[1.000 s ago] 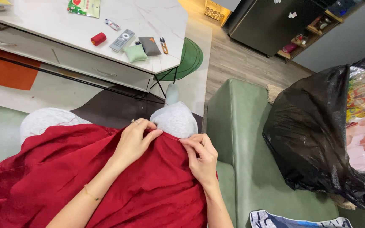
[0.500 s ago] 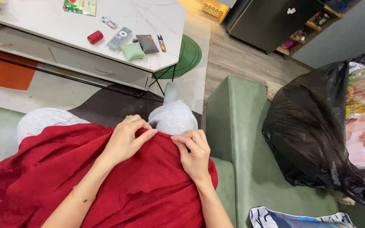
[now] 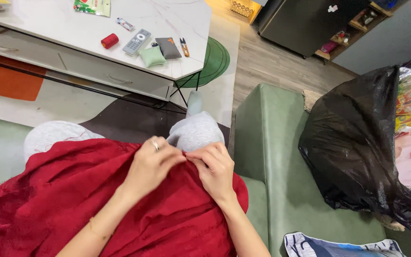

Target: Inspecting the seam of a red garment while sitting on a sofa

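- Red cloth (image 3: 72, 204): draped over the person's lap and both knees in grey trousers (image 3: 198, 131), its upper edge bunched where the 2 hands meet.
- Left hand (image 3: 151, 164): ring on 1 finger, fingers curled narrow and pinching the cloth's edge against the thumb.
- Right hand (image 3: 217, 169): fingertips drawn together beside the left hand's, gripping the same edge. Whether a needle or thread sits between them cannot be told; the fingers hide that spot.
- Risk 1: the pinch spans very little fabric. A loose, slippery weave could slide out of 1 hand, and the fold held there would open.
- Risk 2: if a fine tool is hidden in the grip, the 2 sets of fingertips lie touching, so a slip could prick a finger.
- Risk 3: the cloth hangs wide to the left over the lap; its weight could drag the worked edge away from the hands.
- Risk 4: the red thread spool (image 3: 110, 41) and small snips (image 3: 184, 46) lie on the white table (image 3: 48, 28), well apart from the hands. Reaching for them would mean releasing 1 grip.
- Surroundings: green sofa (image 3: 281, 157) under the person; black plastic bag (image 3: 357, 143) on it at the right, clear of the cloth.
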